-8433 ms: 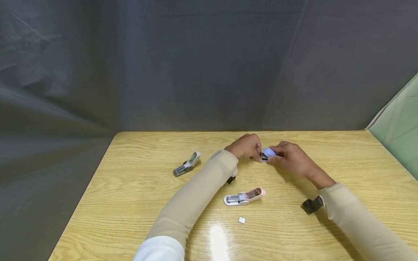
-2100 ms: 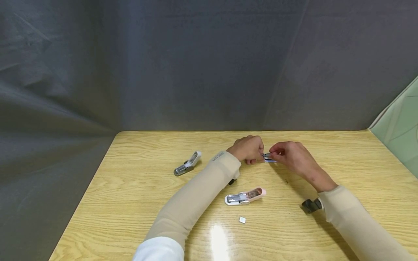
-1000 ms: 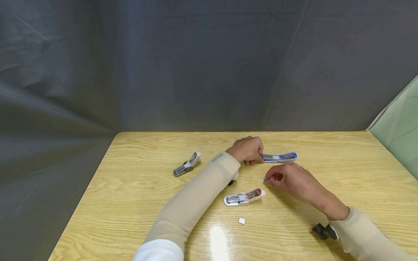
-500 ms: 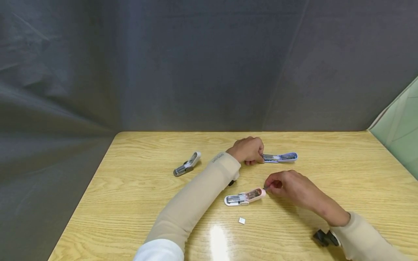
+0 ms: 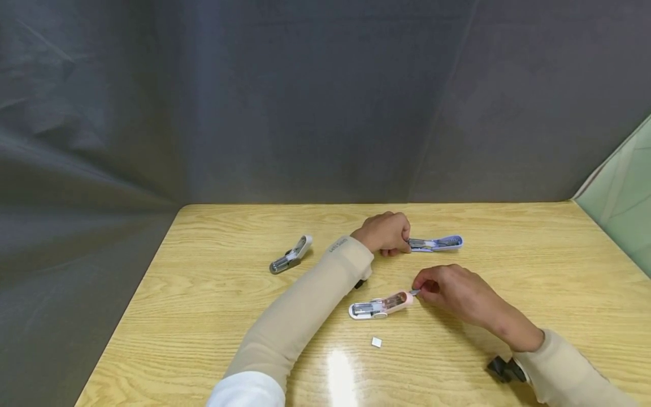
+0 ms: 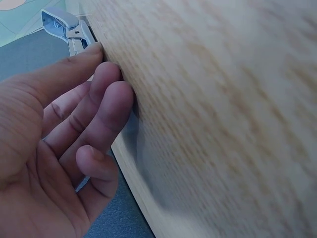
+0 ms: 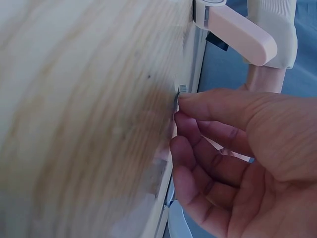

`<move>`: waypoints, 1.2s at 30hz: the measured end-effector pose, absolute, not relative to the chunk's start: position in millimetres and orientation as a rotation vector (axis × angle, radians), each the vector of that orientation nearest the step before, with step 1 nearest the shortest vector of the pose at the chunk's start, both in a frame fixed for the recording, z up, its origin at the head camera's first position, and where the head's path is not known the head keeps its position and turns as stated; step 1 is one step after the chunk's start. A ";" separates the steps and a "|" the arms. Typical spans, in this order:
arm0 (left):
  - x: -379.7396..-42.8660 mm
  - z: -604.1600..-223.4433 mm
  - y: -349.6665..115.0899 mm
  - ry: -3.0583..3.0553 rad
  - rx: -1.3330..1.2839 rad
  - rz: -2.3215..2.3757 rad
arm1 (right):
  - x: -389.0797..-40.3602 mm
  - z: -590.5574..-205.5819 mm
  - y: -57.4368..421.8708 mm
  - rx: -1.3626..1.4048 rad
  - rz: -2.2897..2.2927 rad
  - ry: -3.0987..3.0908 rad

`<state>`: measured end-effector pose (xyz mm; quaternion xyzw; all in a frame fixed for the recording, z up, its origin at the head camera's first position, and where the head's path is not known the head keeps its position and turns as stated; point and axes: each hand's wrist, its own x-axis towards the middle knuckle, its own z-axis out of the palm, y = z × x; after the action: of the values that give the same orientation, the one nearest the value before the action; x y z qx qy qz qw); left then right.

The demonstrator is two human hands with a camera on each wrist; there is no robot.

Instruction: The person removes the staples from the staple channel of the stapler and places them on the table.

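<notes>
My left hand point(image 5: 386, 233) pinches the near-left end of a blue stapler point(image 5: 447, 243), which lies opened out on the table; the left wrist view shows its blue cover point(image 6: 53, 25) past the thumb. Between thumb and forefinger, my right hand point(image 5: 455, 294) pinches a small grey strip of staples point(image 5: 415, 292), its ridged end showing in the right wrist view point(image 7: 183, 89). That strip is right by the tip of an open pink-and-white stapler point(image 5: 396, 303). My other right fingers are curled below the pinch.
A grey-and-white stapler point(image 5: 291, 257) lies open to the left of the left forearm. In front of the pink stapler is a small white square point(image 5: 376, 342). A dark curtain point(image 5: 325, 102) hangs behind the wooden table point(image 5: 203, 316).
My right hand has drawn away from the blue stapler with the staple strip and come toward me, beside the pink stapler. The blue stapler's cover now lies back. My left hand has stayed.
</notes>
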<state>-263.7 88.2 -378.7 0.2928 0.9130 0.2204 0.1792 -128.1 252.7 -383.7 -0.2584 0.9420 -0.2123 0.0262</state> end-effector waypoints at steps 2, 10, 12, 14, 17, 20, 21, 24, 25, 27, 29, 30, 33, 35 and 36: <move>-263.9 -378.7 88.0 2.581 0.827 0.625 | -127.8 -383.7 252.7 -0.798 -0.643 2.919; -263.7 -378.6 86.9 2.572 0.826 0.625 | -129.2 -383.6 254.0 -0.783 -0.614 2.941; -263.3 -378.3 86.5 2.574 0.821 0.629 | -129.5 -384.0 253.8 -0.780 -0.611 2.941; -262.9 -378.1 86.6 2.573 0.815 0.638 | -129.7 -384.2 253.7 -0.776 -0.609 2.941; -262.3 -378.6 86.7 2.566 0.816 0.652 | -129.9 -384.1 253.4 -0.774 -0.606 2.938; -261.4 -379.9 86.0 2.560 0.818 0.677 | -130.1 -384.2 252.8 -0.778 -0.606 2.934; -261.0 -380.4 85.4 2.560 0.817 0.685 | -130.1 -384.4 252.6 -0.781 -0.608 2.932; -259.5 -381.2 82.6 2.555 0.814 0.711 | -129.3 -385.0 251.9 -0.789 -0.602 2.931; -259.1 -381.5 81.4 2.552 0.815 0.715 | -128.8 -385.0 251.8 -0.792 -0.595 2.931; -258.5 -381.9 78.9 2.542 0.824 0.727 | -127.6 -384.6 251.8 -0.794 -0.578 2.934; -257.8 -381.9 76.7 2.536 0.831 0.732 | -125.6 -383.5 252.0 -0.788 -0.568 2.937; -257.2 -381.8 75.9 2.534 0.829 0.732 | -124.5 -382.8 252.5 -0.785 -0.569 2.934; -254.4 -380.2 74.3 2.557 0.847 0.692 | -121.1 -380.9 254.8 -0.774 -0.584 2.932; -252.2 -378.2 73.1 2.578 0.875 0.637 | -118.6 -379.9 256.9 -0.776 -0.586 2.940; -250.7 -377.0 71.9 2.597 0.897 0.614 | -117.7 -379.4 257.8 -0.781 -0.584 2.946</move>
<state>-250.7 71.9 -377.0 0.3144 0.9103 0.2150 0.1623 -117.7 257.8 -379.4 -0.2517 0.9492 -0.1880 0.0192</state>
